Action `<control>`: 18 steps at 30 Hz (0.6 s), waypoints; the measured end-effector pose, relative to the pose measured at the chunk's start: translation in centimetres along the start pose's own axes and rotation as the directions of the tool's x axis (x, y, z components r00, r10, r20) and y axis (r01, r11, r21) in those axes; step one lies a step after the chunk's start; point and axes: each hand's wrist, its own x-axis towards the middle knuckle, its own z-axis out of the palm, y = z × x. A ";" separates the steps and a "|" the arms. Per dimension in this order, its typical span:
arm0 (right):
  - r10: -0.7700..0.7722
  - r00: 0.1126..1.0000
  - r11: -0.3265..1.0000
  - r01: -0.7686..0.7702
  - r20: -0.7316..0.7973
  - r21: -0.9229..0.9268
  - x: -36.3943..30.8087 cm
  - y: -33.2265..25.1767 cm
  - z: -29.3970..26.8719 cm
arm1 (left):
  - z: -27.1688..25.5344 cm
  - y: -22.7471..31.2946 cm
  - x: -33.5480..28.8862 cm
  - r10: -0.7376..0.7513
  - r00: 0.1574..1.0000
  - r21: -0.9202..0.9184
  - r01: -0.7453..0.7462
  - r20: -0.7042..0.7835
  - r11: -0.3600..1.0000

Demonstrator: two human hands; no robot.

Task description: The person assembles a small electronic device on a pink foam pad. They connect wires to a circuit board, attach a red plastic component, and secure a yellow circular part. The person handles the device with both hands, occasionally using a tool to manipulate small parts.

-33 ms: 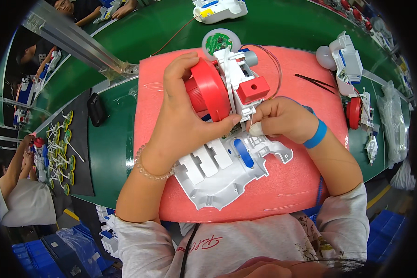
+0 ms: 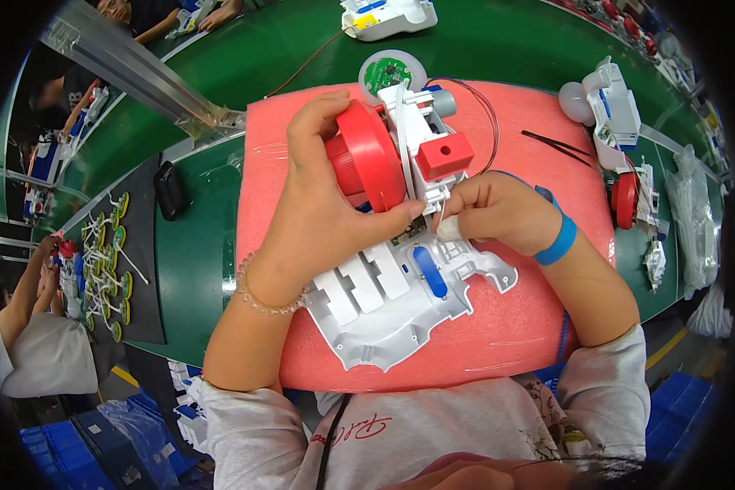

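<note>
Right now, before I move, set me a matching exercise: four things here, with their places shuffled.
1. red round part
2. black tweezers
3. white shell
4. light blue band

A. on the pink foam, beyond the right hand
B. at the right wrist
C. in the left hand
D. on the foam, toward the person's body

Pairs: 1-C, 2-A, 3-D, 4-B

I can see a red round housing on a slanting white frame with a red block, its near end by a white shell lying on pink foam, a blue oval piece set in it
</note>
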 end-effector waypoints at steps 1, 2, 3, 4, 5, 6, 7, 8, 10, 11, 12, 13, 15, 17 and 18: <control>-0.008 0.999 1.000 0.008 -0.034 -0.002 0.1 0.1 0.4 | 0.0 0.1 0.0 -0.044 0.999 -0.021 0.043 -0.010 0.999; -0.016 0.998 1.000 0.016 -0.068 -0.005 0.2 0.1 0.7 | -0.1 0.1 0.0 -0.087 0.996 -0.042 0.087 -0.018 0.995; -0.014 0.997 0.999 0.011 -0.079 -0.044 0.2 0.0 1.0 | -0.1 0.3 -0.1 -0.132 0.991 -0.066 0.130 -0.027 0.989; -0.012 0.996 0.996 0.005 -0.090 -0.084 0.2 -0.2 1.3 | -0.4 0.4 -0.1 -0.148 0.989 -0.005 0.148 -0.004 0.989; -0.011 0.995 0.992 -0.001 -0.101 -0.123 0.1 -0.4 1.5 | -0.7 0.5 0.0 -0.166 0.986 0.055 0.164 0.018 0.985; 0.001 0.995 0.990 -0.016 -0.103 -0.143 0.2 -0.4 1.7 | -0.9 0.5 0.0 -0.185 0.982 0.115 0.179 0.040 0.977; 0.014 0.994 0.986 -0.031 -0.105 -0.163 0.2 -0.3 1.8 | -1.0 0.4 0.0 -0.171 0.985 0.137 0.164 0.040 0.977; 0.027 0.994 0.982 -0.046 -0.108 -0.182 0.2 -0.3 1.9 | -1.1 0.3 0.0 -0.157 0.987 0.159 0.148 0.041 0.976; 0.056 0.993 0.978 -0.077 -0.107 -0.195 0.3 -0.5 2.1 | -1.3 0.1 -0.1 -0.145 0.988 0.180 0.132 0.057 0.975; 0.071 0.992 0.975 -0.092 -0.108 -0.201 0.3 -0.5 2.1 | -1.5 0.1 -0.1 -0.146 0.987 0.177 0.131 0.071 0.975; 0.013 0.997 0.964 -0.034 -0.080 -0.264 0.4 -0.1 2.0 | -1.5 0.1 -0.1 -0.143 0.986 0.173 0.127 0.088 0.977; -0.043 0.998 0.946 0.024 -0.050 -0.324 0.5 0.6 1.9 | -1.4 0.2 0.0 -0.128 0.987 0.162 0.111 0.095 0.981; -0.096 0.995 0.879 0.092 0.016 -0.469 0.5 0.7 1.8 | -1.4 0.3 -0.1 -0.099 0.989 0.142 0.083 0.107 0.986; -0.088 0.993 0.768 0.117 0.078 -0.630 0.4 -0.1 1.9 | -1.6 0.2 -0.1 -0.112 0.990 0.178 0.095 0.088 0.979; -0.133 0.989 0.748 0.144 0.067 -0.648 0.3 -0.1 1.9 | -1.7 0.2 -0.1 -0.113 0.990 0.194 0.096 0.080 0.976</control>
